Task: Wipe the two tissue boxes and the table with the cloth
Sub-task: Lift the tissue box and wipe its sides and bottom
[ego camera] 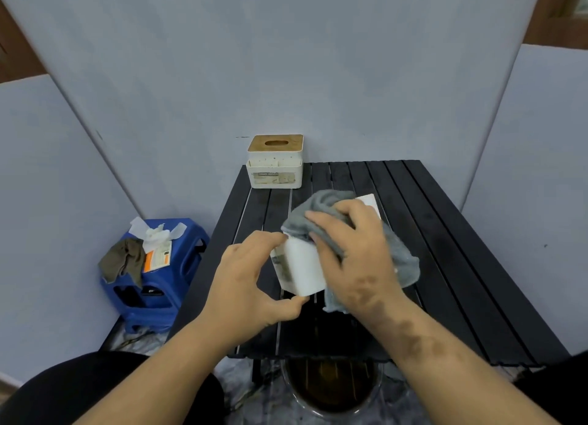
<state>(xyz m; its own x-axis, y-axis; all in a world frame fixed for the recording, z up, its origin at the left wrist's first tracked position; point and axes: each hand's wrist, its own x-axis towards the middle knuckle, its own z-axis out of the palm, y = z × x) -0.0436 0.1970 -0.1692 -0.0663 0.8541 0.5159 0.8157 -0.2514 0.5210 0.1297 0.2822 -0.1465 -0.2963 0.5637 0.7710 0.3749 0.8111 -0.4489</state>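
Note:
A white tissue box (pixel 300 267) lies tilted on the black slatted table (pixel 445 249) near its middle. My left hand (pixel 251 284) pinches the box's near-left corner between thumb and fingers. My right hand (pixel 353 253) holds a grey cloth (pixel 404 259) bunched over the top and right side of that box, hiding most of it. A second white tissue box (pixel 275 163) with a wooden lid stands upright at the table's far-left corner, apart from both hands.
A blue plastic stool (pixel 178 278) stands left of the table, carrying a brown rag (pixel 122 259), crumpled tissues and an orange-white packet. Grey panels wall in the back and both sides. A round bin (pixel 331 389) sits under the table's near edge.

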